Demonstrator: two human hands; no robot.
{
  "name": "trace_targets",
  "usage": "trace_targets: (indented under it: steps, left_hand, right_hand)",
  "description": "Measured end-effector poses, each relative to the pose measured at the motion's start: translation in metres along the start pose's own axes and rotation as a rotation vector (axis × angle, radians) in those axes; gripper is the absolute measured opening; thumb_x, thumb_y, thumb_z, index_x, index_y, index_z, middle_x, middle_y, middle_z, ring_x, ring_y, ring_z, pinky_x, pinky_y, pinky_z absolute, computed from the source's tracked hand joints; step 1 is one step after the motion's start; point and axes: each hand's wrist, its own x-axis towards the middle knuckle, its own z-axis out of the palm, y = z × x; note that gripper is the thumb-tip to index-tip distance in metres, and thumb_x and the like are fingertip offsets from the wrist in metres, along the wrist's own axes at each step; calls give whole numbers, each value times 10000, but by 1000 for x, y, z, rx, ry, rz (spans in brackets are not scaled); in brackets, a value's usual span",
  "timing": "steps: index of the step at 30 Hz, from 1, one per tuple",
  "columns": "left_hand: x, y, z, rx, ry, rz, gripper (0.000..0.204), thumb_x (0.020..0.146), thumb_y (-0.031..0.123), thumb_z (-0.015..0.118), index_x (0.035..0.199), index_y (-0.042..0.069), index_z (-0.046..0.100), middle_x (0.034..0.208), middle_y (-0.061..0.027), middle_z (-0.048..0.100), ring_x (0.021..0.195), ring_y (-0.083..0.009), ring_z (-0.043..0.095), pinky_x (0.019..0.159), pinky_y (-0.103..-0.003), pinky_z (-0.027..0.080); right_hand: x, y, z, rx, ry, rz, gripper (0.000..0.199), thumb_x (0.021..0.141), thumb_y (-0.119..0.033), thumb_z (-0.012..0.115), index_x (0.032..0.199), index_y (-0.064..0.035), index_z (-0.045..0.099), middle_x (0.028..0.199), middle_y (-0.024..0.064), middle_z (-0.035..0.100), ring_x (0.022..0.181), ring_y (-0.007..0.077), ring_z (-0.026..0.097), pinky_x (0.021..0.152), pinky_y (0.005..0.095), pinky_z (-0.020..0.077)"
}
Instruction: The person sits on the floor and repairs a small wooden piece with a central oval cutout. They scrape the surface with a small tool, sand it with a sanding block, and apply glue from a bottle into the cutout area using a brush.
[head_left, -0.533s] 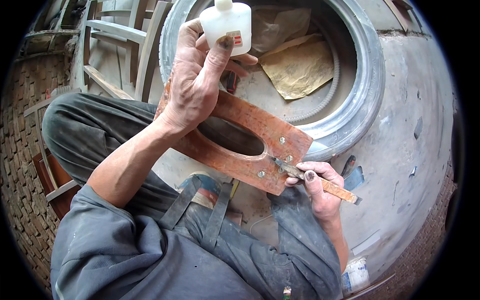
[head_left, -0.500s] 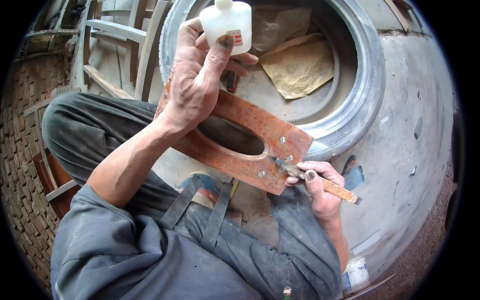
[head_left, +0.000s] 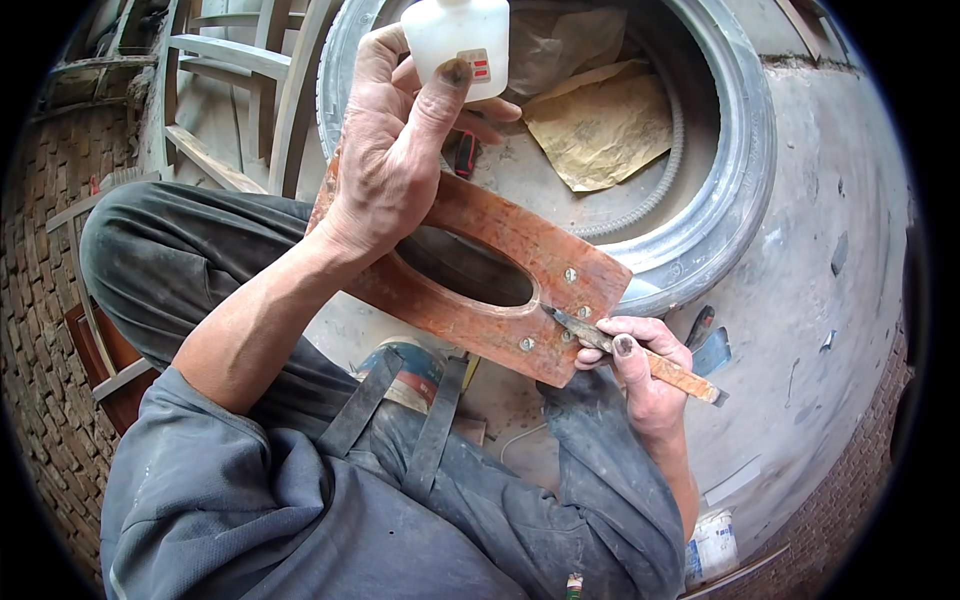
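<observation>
My left hand (head_left: 395,150) is closed around a small white translucent plastic bottle (head_left: 470,60), thumb across its front; the bottle's top is cut off by the frame. Below it lies a reddish-brown wooden board (head_left: 585,260) with a long oval opening and several round pale spots, perhaps screw heads, near its right end. My left wrist passes over the board's left part and hides it. In my right hand (head_left: 645,375) is a narrow hand tool (head_left: 685,378) with a flat wooden handle. Its dark, pointed tip is at the board, by the right end of the opening.
Beyond the board a large grey tire (head_left: 735,190) lies flat, with crumpled brown paper (head_left: 605,125) and a red-and-black tool (head_left: 465,155) inside. Wooden chair frames (head_left: 230,55) stand far left. A blue-bladed scraper (head_left: 712,350) and a white bucket (head_left: 712,548) are at right.
The bottle and my left hand have shifted slightly up and right. The tool's tip has moved a little up, toward the opening's edge. The view has also shifted a little.
</observation>
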Motion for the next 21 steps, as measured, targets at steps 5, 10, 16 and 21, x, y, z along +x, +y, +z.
trace_targets:
  steps: [5, 10, 16, 21]
  left_hand:
    - [0, 3, -1, 60, 22, -32, 420, 1180, 254, 489, 1490, 2, 360, 1369, -300, 669, 1083, -342, 781, 870, -401, 657]
    - [0, 0, -4, 79, 4, -9, 421, 1182, 253, 475, 1500, 3, 355, 1374, -307, 667, 1084, -347, 783, 874, -404, 666]
    - [0, 1, -4, 83, 3, -2, 418, 1184, 249, 464, 1502, 4, 348, 1379, -313, 663, 1088, -355, 783, 876, -412, 670]
    - [0, 1, -4, 105, 0, -4, 415, 1185, 252, 461, 1504, 9, 352, 1377, -319, 663, 1087, -356, 784, 875, -411, 671]
  right_hand:
    - [-1, 5, -2, 65, 19, -8, 248, 1104, -119, 647, 1245, 80, 696, 1084, 173, 785, 960, 210, 783, 925, 359, 635]
    - [-1, 5, -3, 88, 10, -14, 246, 1102, -113, 650, 1242, 84, 697, 1088, 181, 785, 965, 208, 779, 932, 358, 631]
    - [-2, 1, -1, 37, 5, -9, 243, 1103, -103, 645, 1249, 83, 701, 1098, 174, 780, 970, 203, 776, 929, 344, 628]
    - [1, 0, 1, 19, -2, -10, 239, 1102, -98, 645, 1253, 77, 705, 1115, 169, 777, 965, 198, 775, 922, 336, 626]
